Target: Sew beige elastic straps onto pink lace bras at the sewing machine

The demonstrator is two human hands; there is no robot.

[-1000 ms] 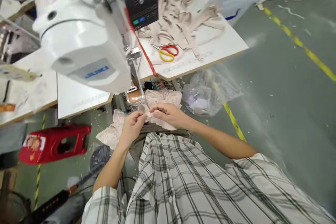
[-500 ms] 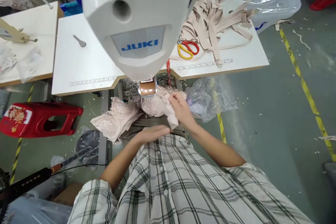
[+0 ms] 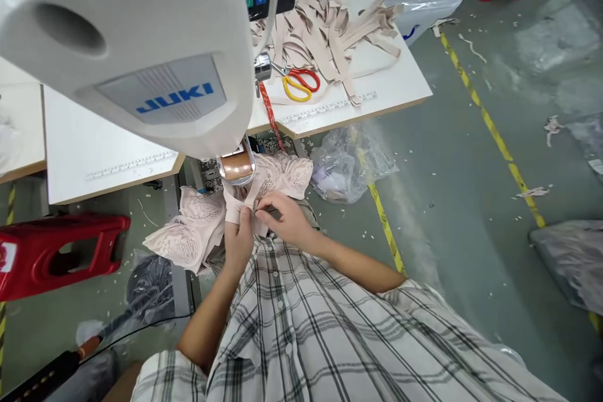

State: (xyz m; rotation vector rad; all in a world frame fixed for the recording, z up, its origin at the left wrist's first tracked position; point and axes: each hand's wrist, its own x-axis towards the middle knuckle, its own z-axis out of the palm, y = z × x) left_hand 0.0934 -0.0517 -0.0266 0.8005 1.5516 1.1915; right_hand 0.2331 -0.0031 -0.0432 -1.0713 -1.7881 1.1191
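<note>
A pale pink lace garment (image 3: 198, 229) lies bunched on my lap below the white sewing machine head (image 3: 141, 56). My left hand (image 3: 239, 240) pinches a strip of the lace just under the machine's arm end (image 3: 237, 166). Close beside it, my right hand (image 3: 285, 221) grips the same lace piece, fingertips almost touching the left hand's. Another lobe of the lace (image 3: 282, 174) spreads behind my right hand. The needle area is hidden by the machine head.
The white sewing table (image 3: 330, 100) holds red-and-yellow scissors (image 3: 299, 83) and a heap of beige straps (image 3: 325, 19). A clear plastic bag (image 3: 346, 163) lies on the floor at the right, a red stool (image 3: 56, 254) at the left. Yellow floor tape (image 3: 494, 132) runs diagonally.
My left hand rose from flat on my lap to pinch the lace. My right hand drew in to meet it. The view swung, so the machine head now fills the upper left.
</note>
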